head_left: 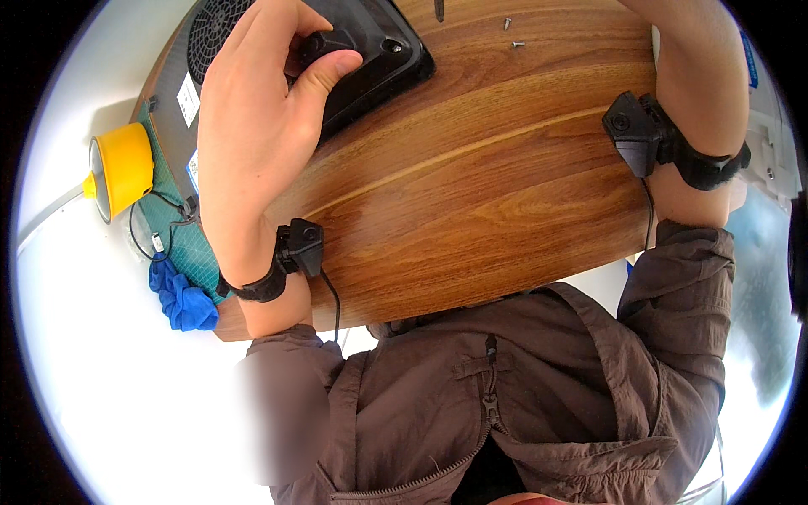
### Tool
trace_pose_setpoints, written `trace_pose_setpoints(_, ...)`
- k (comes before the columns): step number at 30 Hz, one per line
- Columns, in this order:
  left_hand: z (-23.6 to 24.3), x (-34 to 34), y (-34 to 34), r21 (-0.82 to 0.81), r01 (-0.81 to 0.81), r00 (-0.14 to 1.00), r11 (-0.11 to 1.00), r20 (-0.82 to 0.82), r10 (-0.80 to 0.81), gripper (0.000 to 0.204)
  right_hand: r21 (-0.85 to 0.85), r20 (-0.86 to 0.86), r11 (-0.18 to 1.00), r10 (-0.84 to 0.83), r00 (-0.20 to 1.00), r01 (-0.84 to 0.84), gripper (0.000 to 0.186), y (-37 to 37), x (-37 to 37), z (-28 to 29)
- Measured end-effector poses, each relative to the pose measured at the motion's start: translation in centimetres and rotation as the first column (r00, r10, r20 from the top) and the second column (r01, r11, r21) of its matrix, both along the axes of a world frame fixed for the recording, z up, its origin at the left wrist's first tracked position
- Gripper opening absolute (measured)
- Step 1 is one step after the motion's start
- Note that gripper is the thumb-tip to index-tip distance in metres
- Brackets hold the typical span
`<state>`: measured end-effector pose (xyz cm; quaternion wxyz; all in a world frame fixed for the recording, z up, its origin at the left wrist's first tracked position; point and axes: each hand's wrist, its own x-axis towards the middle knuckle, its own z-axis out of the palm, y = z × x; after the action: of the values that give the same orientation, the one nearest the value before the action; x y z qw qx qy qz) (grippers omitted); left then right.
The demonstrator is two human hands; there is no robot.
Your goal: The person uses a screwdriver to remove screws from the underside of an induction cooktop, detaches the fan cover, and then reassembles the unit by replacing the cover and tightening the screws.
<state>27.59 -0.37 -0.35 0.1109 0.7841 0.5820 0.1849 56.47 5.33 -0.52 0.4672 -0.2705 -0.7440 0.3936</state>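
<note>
My left hand (265, 109) reaches over a black plastic appliance housing (370, 88) at the far left of the table. Thumb and fingers are closed around a raised black part (324, 42) of it; the fingertips are partly hidden. A round vent grille (220, 34) shows beside the hand, and a recessed screw hole (392, 46) sits near the housing's corner. Two small silver screws, one upright in the picture (507, 23) and one lying sideways (518, 44), rest to the right of the housing. Only my right forearm (703, 76) shows; the hand is beyond the upper edge.
The wooden table (471, 194) spreads in front of me. At left are a green cutting mat (198, 261), a yellow round-bodied object (126, 164), a black cable (172, 236) and a blue cloth (181, 295). A thin dark tip (438, 10) enters at the top. Both wrists carry strapped, cabled black devices.
</note>
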Motion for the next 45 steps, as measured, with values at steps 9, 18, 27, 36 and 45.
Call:
trace_pose_setpoints(9,0.2,0.1,0.0,0.003,-0.003,1.000,1.000,-0.008,0.003,0.027,-0.006,-0.004,1.000,-0.006,1.000,0.006,0.020,-0.1,0.1,0.2)
trace_pose_setpoints(18,-0.9,0.7,0.2,-0.007,0.043,0.998,0.999,-0.056,-0.043,0.027,-0.011,0.003,1.000,-0.007,1.000,0.007,0.019,-0.2,0.2,0.6)
trace_pose_setpoints(27,-1.3,0.9,0.1,-0.047,0.056,0.998,0.997,-0.026,-0.057,0.029,-0.009,0.018,1.000,-0.003,1.000,0.003,0.018,-0.1,-0.2,0.9)
trace_pose_setpoints(36,-1.5,0.7,0.2,-0.013,0.095,0.995,0.995,-0.035,-0.096,0.030,-0.008,0.035,1.000,0.015,0.999,-0.015,0.016,0.0,-0.9,1.0)
trace_pose_setpoints(45,-1.6,0.7,0.1,-0.001,0.111,0.994,0.994,-0.021,-0.111,0.030,0.025,0.082,0.998,0.048,0.995,-0.050,0.015,0.4,-2.2,2.0)
